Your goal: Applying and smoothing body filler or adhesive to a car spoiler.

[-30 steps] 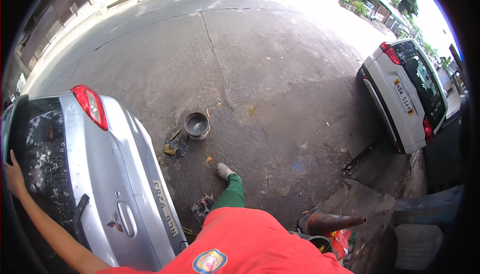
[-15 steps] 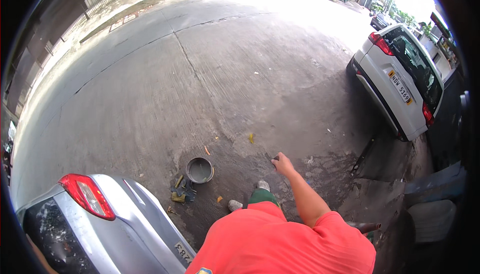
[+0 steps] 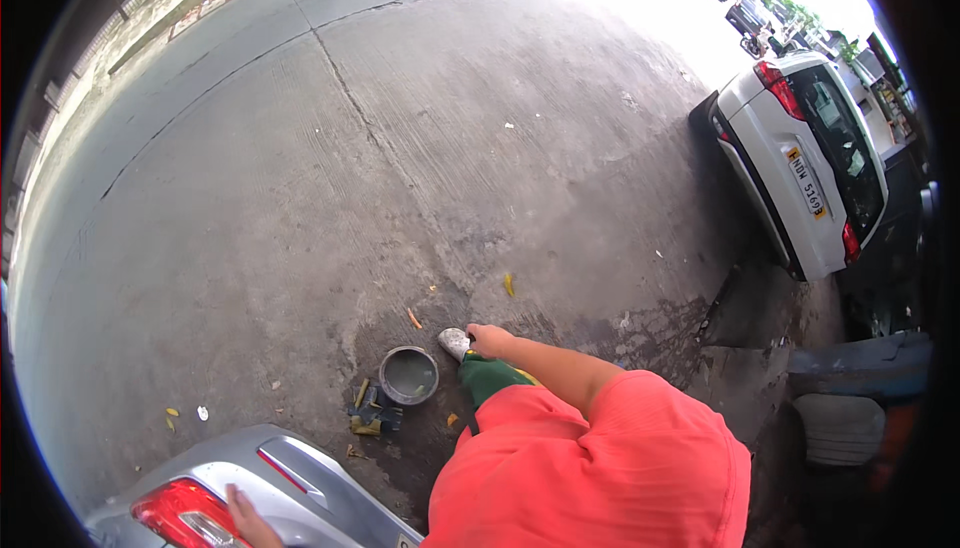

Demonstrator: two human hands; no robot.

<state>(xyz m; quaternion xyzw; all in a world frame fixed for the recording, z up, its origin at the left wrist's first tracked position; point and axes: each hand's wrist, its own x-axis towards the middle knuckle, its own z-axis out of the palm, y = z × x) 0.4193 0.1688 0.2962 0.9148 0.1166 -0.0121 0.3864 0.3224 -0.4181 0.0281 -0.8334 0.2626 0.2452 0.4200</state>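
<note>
My right hand (image 3: 488, 340) is closed on a small dark thing, mostly hidden by the fingers, and hangs over the toe of my pale shoe (image 3: 453, 342). Left of that shoe stands a round dark bucket (image 3: 409, 402) with greyish liquid inside. My left hand (image 3: 252, 522) shows at the lower edge, fingers stretched out, over the red tail light (image 3: 180, 510) of a silver car (image 3: 330, 493). Whether it touches the car I cannot tell. Dark flat pieces (image 3: 378, 416) and a short yellowish stick (image 3: 361, 393) lie beside the bucket.
A white car (image 3: 800, 193) stands at the right, its rear toward me. Cracked concrete pavement (image 3: 400, 198) stretches ahead. A yellow leaf (image 3: 508, 285) and an orange-brown piece (image 3: 414, 318) lie on it. A grey ribbed object (image 3: 840, 430) sits at the lower right.
My right hand has swung left and lower, from out over the pavement to beside my shoe. My left hand has come into view over the silver car. The view has shifted and turned.
</note>
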